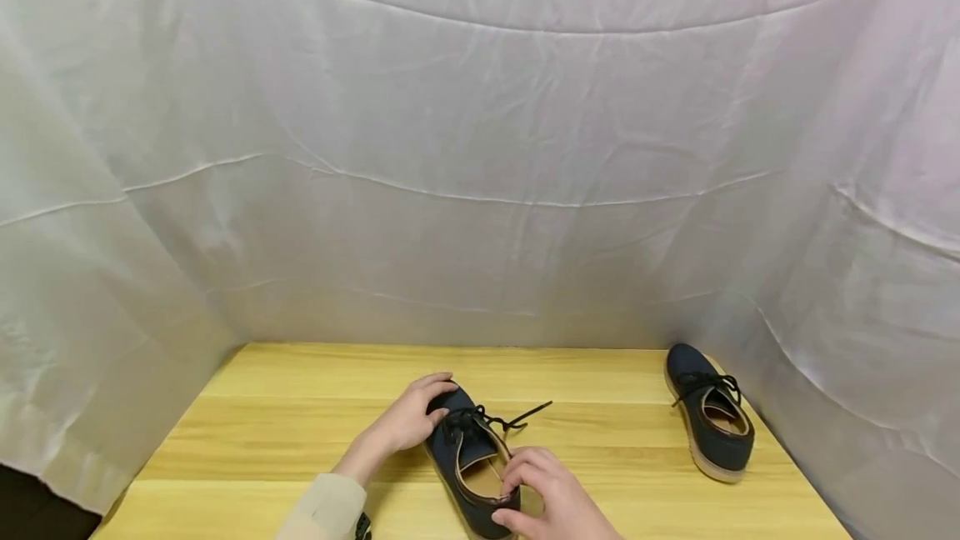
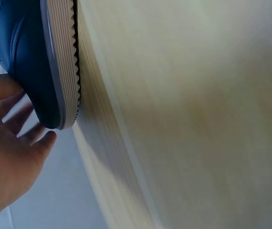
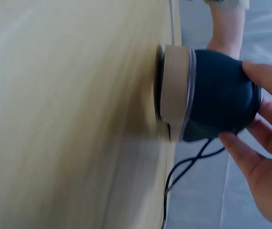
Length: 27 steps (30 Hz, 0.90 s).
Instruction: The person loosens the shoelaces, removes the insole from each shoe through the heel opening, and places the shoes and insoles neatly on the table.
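A dark navy lace-up shoe (image 1: 472, 469) sits on the wooden table near its front, toe pointing away and a little left. Its black laces (image 1: 517, 422) are tied at the front, with loose ends trailing right. My left hand (image 1: 408, 417) holds the toe from the left side; in the left wrist view its fingers and thumb (image 2: 45, 143) bend about the toe. At the heel, my right hand (image 1: 551, 490) grips the collar, some fingers inside the opening and the thumb outside. The right wrist view shows the heel (image 3: 221, 95) between its fingers.
A matching navy shoe (image 1: 708, 419) stands at the table's right side, toe pointing away, laces tied. The light wooden table (image 1: 300, 407) is bordered by grey cloth (image 1: 480, 257) at the back and sides.
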### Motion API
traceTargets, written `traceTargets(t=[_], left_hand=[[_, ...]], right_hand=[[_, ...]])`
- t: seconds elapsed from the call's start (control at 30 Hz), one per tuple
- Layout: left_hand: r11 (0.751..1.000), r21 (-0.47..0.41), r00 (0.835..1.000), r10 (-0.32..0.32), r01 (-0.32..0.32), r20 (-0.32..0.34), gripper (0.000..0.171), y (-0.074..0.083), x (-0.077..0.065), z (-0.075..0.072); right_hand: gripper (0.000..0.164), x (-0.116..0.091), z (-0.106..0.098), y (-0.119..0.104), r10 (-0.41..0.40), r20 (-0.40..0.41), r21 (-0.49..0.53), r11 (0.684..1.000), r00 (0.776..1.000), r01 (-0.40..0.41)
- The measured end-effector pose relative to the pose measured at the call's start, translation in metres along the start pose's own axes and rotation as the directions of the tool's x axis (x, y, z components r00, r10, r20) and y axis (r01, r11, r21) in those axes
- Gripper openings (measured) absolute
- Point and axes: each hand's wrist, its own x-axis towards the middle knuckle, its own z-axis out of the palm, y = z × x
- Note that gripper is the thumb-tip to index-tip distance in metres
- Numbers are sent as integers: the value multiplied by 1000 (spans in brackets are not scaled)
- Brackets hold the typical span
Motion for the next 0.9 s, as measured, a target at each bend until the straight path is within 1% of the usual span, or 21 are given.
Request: traceTargets(t=[0.07, 0.13, 0.3, 0.47, 0.6, 0.7, 0.8, 0.83, 0.9], left_hand=[[999, 23, 999, 24, -25, 23, 40, -1, -5, -3], [999, 44, 999, 29, -31, 42, 40, -1, -10, -5], [998, 65, 999, 3, -6, 40, 40, 1, -22, -10], [995, 98, 999, -35, 32, 35, 43, 2, -33, -12], [990, 135, 998, -54, 50, 27, 45, 4, -41, -16], [984, 168, 998, -63, 57, 32, 45, 6, -47, -19], [979, 195, 996, -74, 64, 44, 46, 8, -54, -23], [977, 200, 996, -80, 69, 48, 46, 9, -57, -25], [977, 202, 995, -85, 74, 50, 46, 9, -62, -27]], right_hand=[[18, 0, -4, 3, -11, 23, 30, 999, 1000, 11], [17, 0, -8, 7, -17, 40, 62, 998, 999, 14], [19, -4, -16, 16, -31, 46, 110, 994, 998, 25], [25, -8, -22, 22, -23, 38, 117, 993, 999, 19], [27, -8, -25, 24, 17, 45, 125, 992, 999, -22], [27, -8, -27, 27, 34, 48, 154, 987, 998, -41], [24, -9, -29, 31, 65, 63, 225, 971, 996, -77], [23, -9, -30, 31, 85, 75, 250, 963, 994, -101], [23, -8, -32, 32, 128, 92, 269, 952, 987, -148]])
